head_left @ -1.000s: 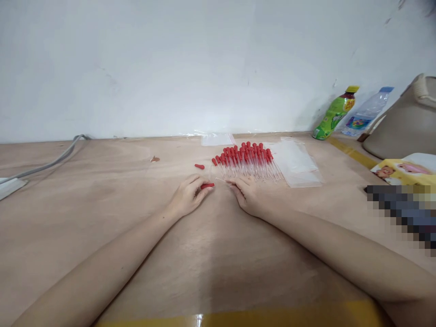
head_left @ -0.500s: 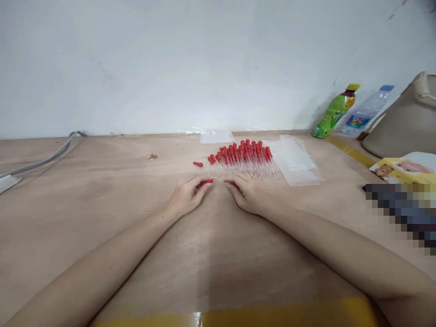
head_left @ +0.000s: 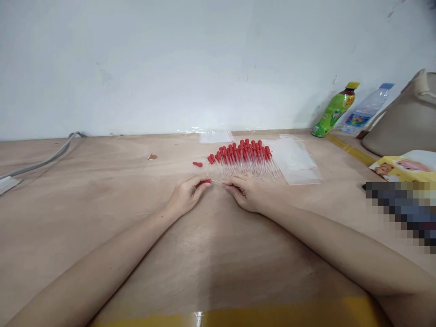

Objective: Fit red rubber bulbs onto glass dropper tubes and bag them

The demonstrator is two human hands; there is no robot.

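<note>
My left hand (head_left: 189, 192) pinches a red rubber dropper bulb (head_left: 206, 181), its narrow end facing right. From the right, my right hand (head_left: 244, 191) pinches a thin clear dropper tube (head_left: 216, 182), whose left end meets the mouth of the bulb. Whether the tube sits inside the bulb is too small to tell. Just beyond my hands lies a row of droppers (head_left: 243, 154) with red bulbs and clear tubes, bulbs toward the wall. One loose red bulb (head_left: 197, 164) lies left of that row.
Clear plastic bags (head_left: 296, 159) lie right of the droppers. A green bottle (head_left: 335, 113), a clear bottle (head_left: 366, 111) and a grey-brown bag (head_left: 402, 118) stand at the back right. A grey cable (head_left: 51, 159) runs along the left. Yellow tape (head_left: 238, 313) crosses the near edge.
The tube's left end has come into line with the bulb's mouth; before, it pointed slightly above it. Both hands have barely moved.
</note>
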